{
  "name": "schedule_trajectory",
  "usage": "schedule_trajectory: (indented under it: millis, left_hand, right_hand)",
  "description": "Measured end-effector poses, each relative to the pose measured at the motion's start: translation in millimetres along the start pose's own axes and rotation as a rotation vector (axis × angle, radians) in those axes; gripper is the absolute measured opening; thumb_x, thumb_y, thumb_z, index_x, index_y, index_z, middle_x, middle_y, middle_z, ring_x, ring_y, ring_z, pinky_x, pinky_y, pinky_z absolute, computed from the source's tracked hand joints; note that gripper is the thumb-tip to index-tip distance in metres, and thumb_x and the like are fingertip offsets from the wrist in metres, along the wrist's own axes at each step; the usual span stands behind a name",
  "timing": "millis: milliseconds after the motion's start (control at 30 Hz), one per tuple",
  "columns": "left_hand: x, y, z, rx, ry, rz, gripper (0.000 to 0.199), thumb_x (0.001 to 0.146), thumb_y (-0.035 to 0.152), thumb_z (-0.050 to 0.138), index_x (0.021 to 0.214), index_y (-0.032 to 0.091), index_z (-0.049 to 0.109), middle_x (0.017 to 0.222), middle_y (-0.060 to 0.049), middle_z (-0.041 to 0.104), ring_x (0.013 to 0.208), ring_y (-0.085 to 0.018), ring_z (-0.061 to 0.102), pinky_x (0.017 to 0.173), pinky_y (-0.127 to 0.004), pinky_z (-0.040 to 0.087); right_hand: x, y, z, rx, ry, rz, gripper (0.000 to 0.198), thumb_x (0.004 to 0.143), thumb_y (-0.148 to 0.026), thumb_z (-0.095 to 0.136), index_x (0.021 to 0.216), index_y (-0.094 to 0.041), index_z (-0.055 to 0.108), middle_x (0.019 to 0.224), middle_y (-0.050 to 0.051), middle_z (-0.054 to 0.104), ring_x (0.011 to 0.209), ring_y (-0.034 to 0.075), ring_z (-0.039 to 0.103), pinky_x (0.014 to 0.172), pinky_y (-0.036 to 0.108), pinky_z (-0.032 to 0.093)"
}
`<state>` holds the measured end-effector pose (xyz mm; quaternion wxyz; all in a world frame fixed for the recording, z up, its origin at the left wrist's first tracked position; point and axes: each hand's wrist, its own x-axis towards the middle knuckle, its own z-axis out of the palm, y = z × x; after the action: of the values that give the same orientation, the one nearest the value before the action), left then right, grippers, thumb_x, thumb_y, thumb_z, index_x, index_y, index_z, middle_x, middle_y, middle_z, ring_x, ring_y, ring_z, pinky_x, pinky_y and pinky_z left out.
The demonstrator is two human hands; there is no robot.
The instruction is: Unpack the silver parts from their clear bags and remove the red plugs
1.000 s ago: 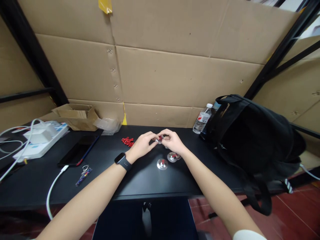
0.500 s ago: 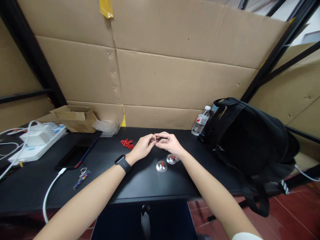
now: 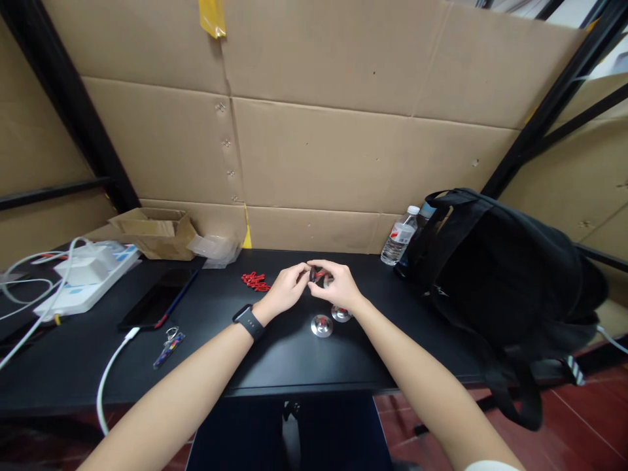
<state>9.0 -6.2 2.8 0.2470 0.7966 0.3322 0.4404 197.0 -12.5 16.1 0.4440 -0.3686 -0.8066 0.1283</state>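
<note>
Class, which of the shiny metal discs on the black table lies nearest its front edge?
The fully visible disc, closest to the person's body. The neighbouring disc lies farther back and to the right, partly hidden by the right hand.

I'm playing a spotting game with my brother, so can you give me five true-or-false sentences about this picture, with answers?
1. A smartwatch is on the left wrist. True.
2. The red pieces lie right of both hands. False: the red pieces lie beside the left hand.
3. A water bottle stands by the black backpack. True.
4. The keychain hangs from the backpack. False: the keychain lies on the desk.
5. The desk is black. True.
</note>
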Motion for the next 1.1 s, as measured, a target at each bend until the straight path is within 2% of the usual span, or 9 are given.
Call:
schedule_trajectory:
  millis: [133,233,300,467,600,733,933,1100]
  left_hand:
    - [0.3,-1.1,-1.8,-0.112,-0.062,-0.037,0.029,0.100,0.035,0.048,0.112,0.018,0.068,0.105,-0.006,0.073,0.097,-0.021,0.067,0.087,-0.029,0.049]
    - [0.8,-3.8,-2.6,-0.145,-0.115,-0.056,0.027,0.098,0.036,0.053,0.107,0.016,0.069,0.100,-0.006,0.074,0.093,-0.020,0.067,0.084,-0.028,0.050]
    - [1.4,-6.6,-2.6,-0.167,-0.106,-0.070,0.024,0.096,0.034,0.055,0.102,0.015,0.068,0.097,-0.006,0.073,0.089,-0.020,0.067,0.081,-0.028,0.049]
    - [2.8,-14.2,-2.2,-0.183,-0.145,-0.109,0.024,0.095,0.033,0.055,0.088,0.014,0.067,0.086,-0.004,0.070,0.081,-0.018,0.064,0.076,-0.028,0.048]
    - [2.2,-17.3,-0.9,-0.247,-0.207,-0.126,0.023,0.094,0.034,0.056,0.097,0.014,0.067,0.090,-0.005,0.070,0.085,-0.019,0.064,0.079,-0.029,0.050]
    - [1.5,-14.7,0.5,-0.285,-0.233,-0.115,0.026,0.097,0.038,0.052,0.097,0.015,0.065,0.091,-0.005,0.070,0.083,-0.018,0.064,0.079,-0.029,0.050]
    - [2.5,-10.0,-6.0,-0.138,-0.217,-0.066,0.028,0.097,0.031,0.046,0.081,0.016,0.062,0.076,-0.001,0.066,0.073,-0.015,0.061,0.075,-0.026,0.047]
    - [5.8,-11.7,-17.9,0.022,-0.153,-0.045,0.030,0.096,0.027,0.039,0.074,0.018,0.058,0.073,0.000,0.065,0.071,-0.015,0.059,0.074,-0.026,0.044]
  right_hand:
    - [-0.2,4.1,-2.1,0.050,-0.012,0.032,0.051,0.073,-0.025,0.072,0.123,-0.022,0.065,0.102,0.004,0.075,0.076,0.015,0.069,0.068,0.026,0.055]
    - [-0.2,3.5,-5.8,0.105,-0.045,0.035,0.048,0.072,-0.024,0.072,0.120,-0.022,0.064,0.109,0.005,0.074,0.083,0.017,0.071,0.073,0.027,0.056]
    - [-0.1,1.2,-7.7,0.121,-0.075,0.024,0.045,0.073,-0.024,0.071,0.118,-0.021,0.064,0.108,0.005,0.075,0.085,0.018,0.072,0.077,0.028,0.057]
    - [0.1,-5.0,-11.2,0.109,-0.121,-0.014,0.044,0.071,-0.022,0.073,0.114,-0.021,0.066,0.100,0.003,0.075,0.081,0.017,0.071,0.079,0.028,0.056]
    - [0.1,-6.5,-13.3,0.082,-0.144,-0.006,0.042,0.070,-0.023,0.072,0.112,-0.021,0.066,0.095,0.002,0.074,0.077,0.016,0.069,0.076,0.028,0.055]
    - [0.4,-6.0,-14.2,0.064,-0.159,-0.030,0.041,0.071,-0.023,0.070,0.112,-0.022,0.066,0.093,0.001,0.072,0.074,0.015,0.066,0.074,0.027,0.053]
    - [2.9,-5.9,-21.9,-0.022,-0.124,-0.052,0.045,0.067,-0.020,0.070,0.112,-0.021,0.067,0.085,0.000,0.068,0.069,0.014,0.060,0.069,0.026,0.050]
    - [6.1,-0.1,-32.4,-0.039,-0.092,0.013,0.044,0.069,-0.023,0.071,0.112,-0.020,0.067,0.083,0.000,0.068,0.068,0.014,0.059,0.070,0.026,0.049]
